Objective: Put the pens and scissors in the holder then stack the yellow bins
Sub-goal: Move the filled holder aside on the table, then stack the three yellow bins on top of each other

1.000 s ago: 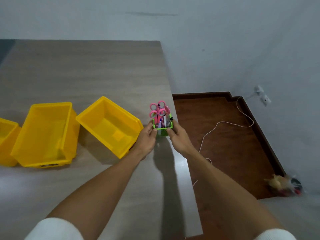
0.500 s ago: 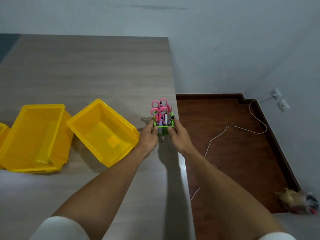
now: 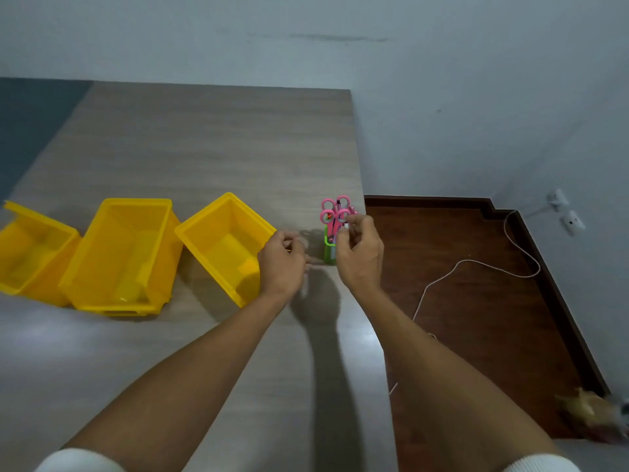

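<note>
Three yellow bins sit in a row to the left of the holder (image 3: 329, 248), all open side up and none nested, so the stacking is not yet done. The far-left bin (image 3: 32, 253) is cut by the edge of my view and touches the middle bin (image 3: 126, 257), which leans against it. The near bin (image 3: 224, 245) is turned at an angle, its right corner closest to the holder, where I judge my left hand could take it first.

My left hand (image 3: 281, 258) hangs between that bin and the holder, just beside the bin's right corner and clear of the holder. The fingers are curled in loosely with nothing in them; I count it as apart and empty, though the fingertips are turned away from me and I cannot swear they are not brushing the bin's rim.

The holder stands upright on the table (image 3: 204, 148), close to the table's right edge, which I judge a risky spot, since a nudge could send it off to the floor. The pink scissors (image 3: 335, 211) stick handles-up out of it, with what look like pens packed in beside them, so that half of the job reads as finished.

My right hand (image 3: 359, 248) is right of the holder and in front of it, hiding its right side. Thumb and fingertips (image 3: 352, 222) are pinched near the top of the contents, at the scissor handles. Whether they grip something small or merely touch it, I cannot tell.
</note>
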### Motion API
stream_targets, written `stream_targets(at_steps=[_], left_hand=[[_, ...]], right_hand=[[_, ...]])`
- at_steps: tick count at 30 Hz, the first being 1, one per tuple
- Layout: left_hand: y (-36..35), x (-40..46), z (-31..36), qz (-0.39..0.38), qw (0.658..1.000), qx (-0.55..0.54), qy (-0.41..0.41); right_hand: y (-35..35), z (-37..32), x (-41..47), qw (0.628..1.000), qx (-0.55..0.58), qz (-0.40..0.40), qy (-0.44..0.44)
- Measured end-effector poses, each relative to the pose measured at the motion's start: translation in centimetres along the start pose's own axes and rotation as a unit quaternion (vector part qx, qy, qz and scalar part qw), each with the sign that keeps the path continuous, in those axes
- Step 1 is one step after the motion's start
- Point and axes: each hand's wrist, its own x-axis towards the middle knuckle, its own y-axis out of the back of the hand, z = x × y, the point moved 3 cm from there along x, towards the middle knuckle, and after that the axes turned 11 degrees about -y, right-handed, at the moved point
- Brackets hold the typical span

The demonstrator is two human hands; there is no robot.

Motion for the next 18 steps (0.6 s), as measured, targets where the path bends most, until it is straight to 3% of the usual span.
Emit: stream_targets(at_steps=[4,7,9,12,15,18], left_hand=[[5.8,0.5,0.1,0.078,0.988,0.1,-0.091],[9.1,0.5,-1.4,0.105,0.982,0.14,-0.069],[10.8,0.2,-2.6,0.119,0.979,0.164,-0.029],[12.4,0.3,-4.7,0.097,0.985,0.138,0.045],[12.8,0.0,-6.0,0.046,0.994,0.072,0.073],[13.3,-0.2,-6.3,0.027,0.993,0.085,0.07]], right_hand=[[-3.6,-2.6,-1.4,0.992,0.008,-0.122,0.019],[-6.8,-3.5,-2.2,0.962,-0.066,-0.265,0.006],[-7.9,-3.9,-2.5,0.939,-0.138,-0.315,-0.009],[-9.0,-3.6,-2.9,0.92,-0.171,-0.348,-0.057],[-9.5,-3.0,-3.4,0.926,-0.173,-0.328,-0.07],[-9.8,-2.6,-4.2,0.932,-0.164,-0.312,-0.081]])
